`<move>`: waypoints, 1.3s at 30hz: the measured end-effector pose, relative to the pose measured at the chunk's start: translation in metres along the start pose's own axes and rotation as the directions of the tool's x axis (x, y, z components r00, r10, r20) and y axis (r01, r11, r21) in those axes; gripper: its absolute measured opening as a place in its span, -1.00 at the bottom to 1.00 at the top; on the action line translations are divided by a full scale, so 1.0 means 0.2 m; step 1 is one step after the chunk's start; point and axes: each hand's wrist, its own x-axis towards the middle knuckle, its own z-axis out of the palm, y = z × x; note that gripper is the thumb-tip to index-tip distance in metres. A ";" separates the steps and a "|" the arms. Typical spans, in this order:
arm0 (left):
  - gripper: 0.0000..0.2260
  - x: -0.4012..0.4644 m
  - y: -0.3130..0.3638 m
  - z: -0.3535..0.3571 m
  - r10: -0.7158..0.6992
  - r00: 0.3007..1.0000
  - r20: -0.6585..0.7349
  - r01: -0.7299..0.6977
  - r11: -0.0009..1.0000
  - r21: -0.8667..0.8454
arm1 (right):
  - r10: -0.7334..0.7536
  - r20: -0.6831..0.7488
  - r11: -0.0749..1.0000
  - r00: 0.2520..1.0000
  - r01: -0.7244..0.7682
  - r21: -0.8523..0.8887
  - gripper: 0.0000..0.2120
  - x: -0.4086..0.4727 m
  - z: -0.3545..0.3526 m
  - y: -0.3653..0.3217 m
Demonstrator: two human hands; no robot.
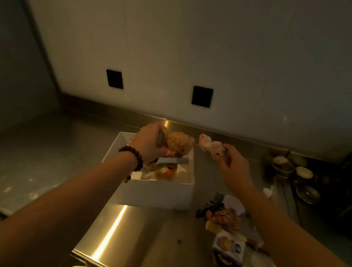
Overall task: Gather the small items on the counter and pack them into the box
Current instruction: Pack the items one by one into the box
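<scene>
A white box stands on the steel counter with several small items inside. Above its far edge, my left hand, with a bead bracelet on the wrist, grips a fluffy tan plush toy. To the right of the box, my right hand holds up a small pink and white plush toy. A pile of small items lies on the counter at the right, under my right forearm: a striped bow, a dark piece and a small white packet.
Metal bowls and round lidded containers sit at the far right of the counter. Two dark wall sockets are set in the white wall behind. The counter's front edge runs near the bottom, with a bright glare streak.
</scene>
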 end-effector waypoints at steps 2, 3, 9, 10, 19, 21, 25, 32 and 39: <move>-0.47 0.03 -0.14 -0.02 -0.025 0.997 0.080 0.023 0.999 0.028 | 0.000 -0.039 1.000 0.999 0.000 0.013 -0.71 0.05 0.14 -0.08; -0.47 0.05 -0.20 -0.01 -0.032 0.993 0.116 0.024 0.997 0.067 | 0.005 -0.054 1.000 0.999 -0.004 0.018 -0.71 0.08 0.20 -0.11; -0.45 0.08 -0.41 0.15 0.006 0.914 0.407 -0.080 0.983 0.166 | 0.049 -0.053 0.999 0.997 -0.050 -0.017 -0.77 0.12 0.47 -0.22; -0.43 0.07 -0.43 0.20 0.025 0.897 0.441 -0.105 0.982 0.156 | 0.054 -0.051 0.998 0.997 -0.055 -0.023 -0.77 0.11 0.50 -0.23; -0.54 0.15 -0.51 0.21 0.141 0.859 0.492 -0.181 0.983 0.033 | 0.083 -0.016 0.988 0.996 -0.084 -0.130 -0.74 0.12 0.58 -0.23; -0.59 0.16 -0.56 0.16 0.131 0.836 0.532 -0.219 0.970 0.104 | 0.095 -0.021 0.985 0.995 -0.097 -0.140 -0.73 0.14 0.59 -0.22; -0.60 0.14 -0.66 0.17 0.027 0.725 0.688 -0.221 0.956 0.195 | 0.089 -0.006 0.986 0.996 -0.089 -0.141 -0.71 0.16 0.64 -0.23; -0.70 0.14 -0.60 0.31 0.156 0.701 0.696 -0.335 0.934 0.128 | 0.086 0.114 0.967 0.990 -0.056 -0.248 -0.70 0.17 0.67 -0.18; -0.36 0.25 -0.71 0.25 0.134 0.864 0.485 -0.319 0.892 0.321 | 0.238 0.298 0.890 0.924 -0.085 -0.448 -0.55 0.24 0.76 -0.12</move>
